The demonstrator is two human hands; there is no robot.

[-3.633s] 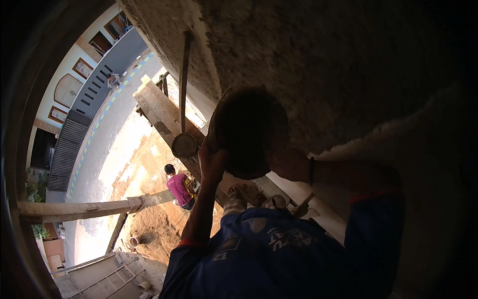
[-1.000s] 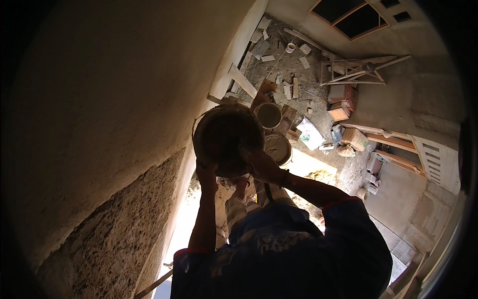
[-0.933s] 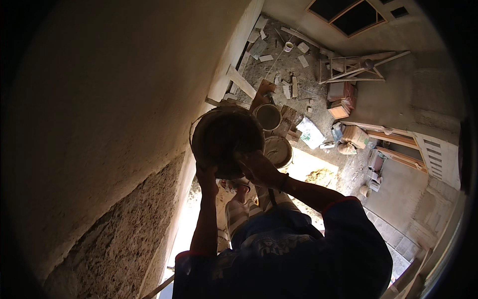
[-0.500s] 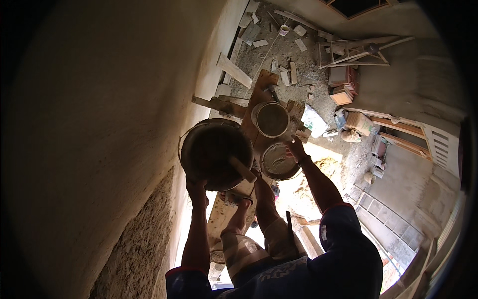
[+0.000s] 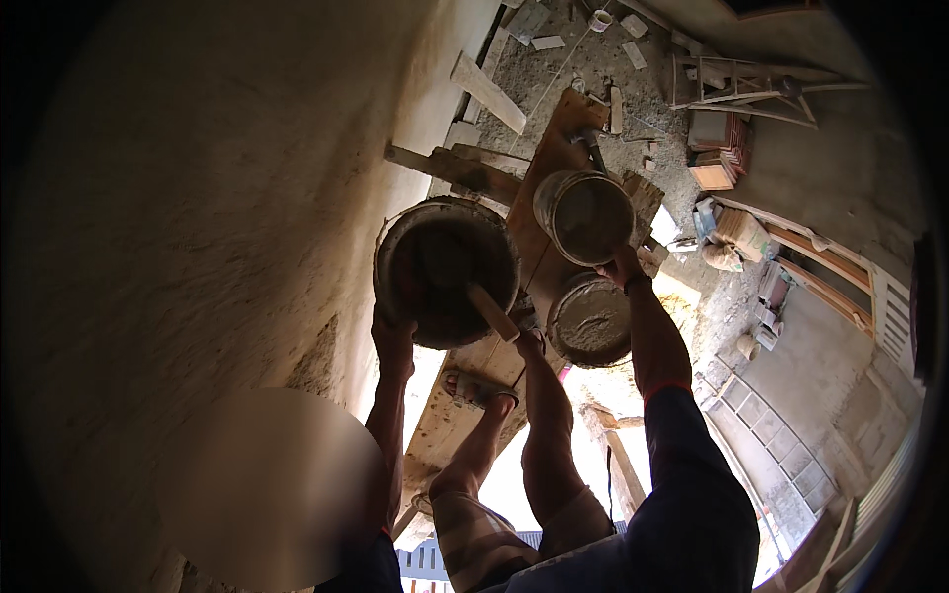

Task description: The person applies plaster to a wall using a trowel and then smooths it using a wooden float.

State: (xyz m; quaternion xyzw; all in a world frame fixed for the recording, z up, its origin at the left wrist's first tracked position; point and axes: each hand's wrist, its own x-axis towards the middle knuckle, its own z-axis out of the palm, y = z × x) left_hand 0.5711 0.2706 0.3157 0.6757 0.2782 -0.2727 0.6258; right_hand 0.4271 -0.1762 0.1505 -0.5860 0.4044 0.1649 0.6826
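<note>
My left hand (image 5: 393, 338) is closed on the near rim of a large dark bucket (image 5: 407, 259), held beside the plastered wall. From inside that bucket a wooden tool handle (image 5: 492, 312) leans out over the rim; the tool's other end is lost in shadow. To the right, my right hand (image 5: 621, 267) has its fingers on the near rim of a smaller bucket (image 5: 593, 212), which looks slightly tilted. Just below it stands another bucket filled with grey wet mortar (image 5: 595, 321). A round blur covers part of my left forearm.
I stand on a plank platform (image 5: 445, 415) with bright gaps on both sides. The plaster wall (image 5: 247, 217) runs close along my left. A hammer-like tool (image 5: 593, 148) lies beyond the buckets. Below are rubble, a wooden trestle (image 5: 741, 89), stacked tiles (image 5: 720, 148) and sacks (image 5: 736, 237).
My right hand has moved from beside the mortar bucket up to the smaller bucket's rim and taken hold of it. My left hand still holds the large bucket. The view has shifted.
</note>
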